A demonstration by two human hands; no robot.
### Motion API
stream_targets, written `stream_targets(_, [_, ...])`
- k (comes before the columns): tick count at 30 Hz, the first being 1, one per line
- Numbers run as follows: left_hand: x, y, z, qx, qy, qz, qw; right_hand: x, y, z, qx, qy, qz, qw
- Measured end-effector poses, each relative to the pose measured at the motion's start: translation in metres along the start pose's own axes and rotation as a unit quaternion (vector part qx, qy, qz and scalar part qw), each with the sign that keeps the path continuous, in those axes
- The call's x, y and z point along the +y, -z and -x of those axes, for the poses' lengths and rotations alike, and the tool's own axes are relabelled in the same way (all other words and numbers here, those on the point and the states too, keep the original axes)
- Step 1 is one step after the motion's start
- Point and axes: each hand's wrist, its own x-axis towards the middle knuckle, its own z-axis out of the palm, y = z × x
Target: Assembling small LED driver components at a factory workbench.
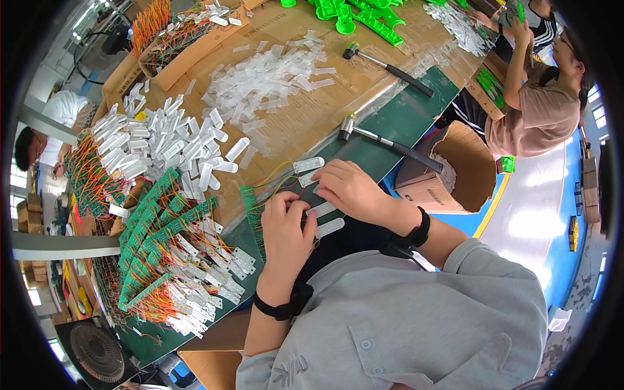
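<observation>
My left hand (286, 224), fingers curled, is at the near table edge beside a green circuit board strip (251, 211) with thin red and yellow wires. My right hand (349, 188) is pinched just right of it; what lies between its fingertips is too small to make out. Past the fingertips lies a small white perforated board with a rounded white cover (309, 165). Two more white rounded pieces, an upper one (322, 210) and a lower one (330, 227), stick out to the right of my left hand. My left fingers hide part of the wires.
White covers (172, 140) and translucent strips (260, 84) lie heaped ahead. Wired green boards (162, 227) are piled at left. Two hammers, one nearer (390, 144) and one farther (393, 70), rest right. A cardboard bin (422, 188) stands beside the table; a co-worker (536, 110) sits beyond.
</observation>
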Motion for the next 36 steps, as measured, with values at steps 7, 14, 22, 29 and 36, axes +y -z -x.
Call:
stream_targets(7, [-0.017, -0.005, -0.02, 0.031, 0.0, 0.017, 0.999, -0.001, 0.002, 0.005, -0.054, -0.015, -0.051, 0.997])
stream_targets(14, [-0.019, -0.007, -0.018, 0.008, 0.003, 0.047, 0.999, -0.003, -0.002, 0.012, -0.036, -0.009, -0.101, 0.994])
stream_targets(22, [-0.016, -0.008, -0.014, -0.002, 0.006, 0.056, 0.998, -0.006, -0.005, 0.016, 0.012, -0.033, -0.127, 0.991])
stream_targets(29, [-0.015, -0.01, -0.01, 0.011, -0.017, 0.034, 0.999, -0.009, -0.006, 0.016, 0.023, -0.043, -0.129, 0.99])
stream_targets(36, [-0.009, -0.006, -0.009, -0.006, 0.02, 0.04, 0.999, -0.013, -0.009, 0.017, 0.041, -0.079, -0.1, 0.991])
